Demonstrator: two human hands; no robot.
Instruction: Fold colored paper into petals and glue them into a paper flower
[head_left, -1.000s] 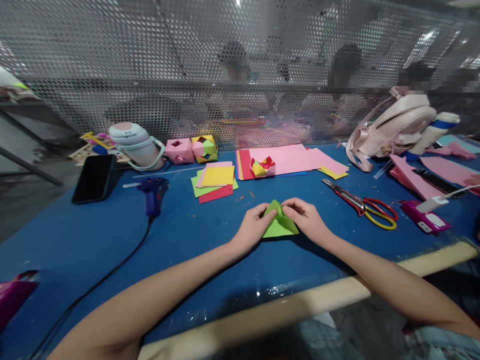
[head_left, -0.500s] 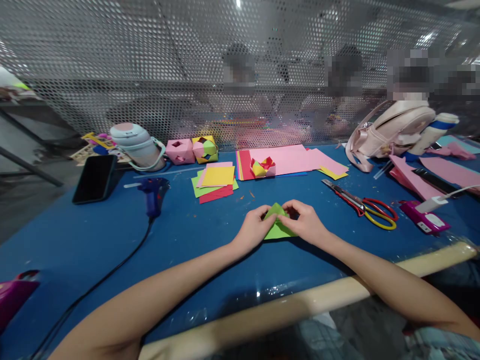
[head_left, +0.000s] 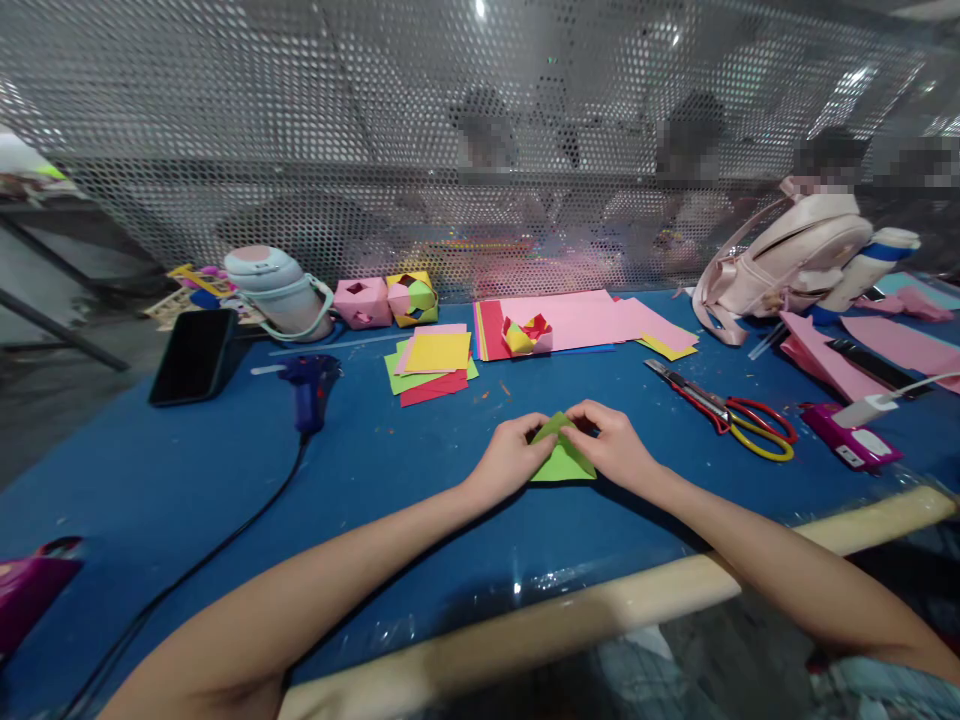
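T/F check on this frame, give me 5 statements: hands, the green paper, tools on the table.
1. Both hands are on the green paper. True: left hand and right hand pinch its top.
2. The scissors lie to the left of the hands. False: the scissors lie to the right.
3. The glue gun is being held. False: it lies on the blue table, apart from both hands.
4. A dark phone lies at the far left of the table. True.
5. The small paper stack has a blue sheet on top. False: yellow is on top.
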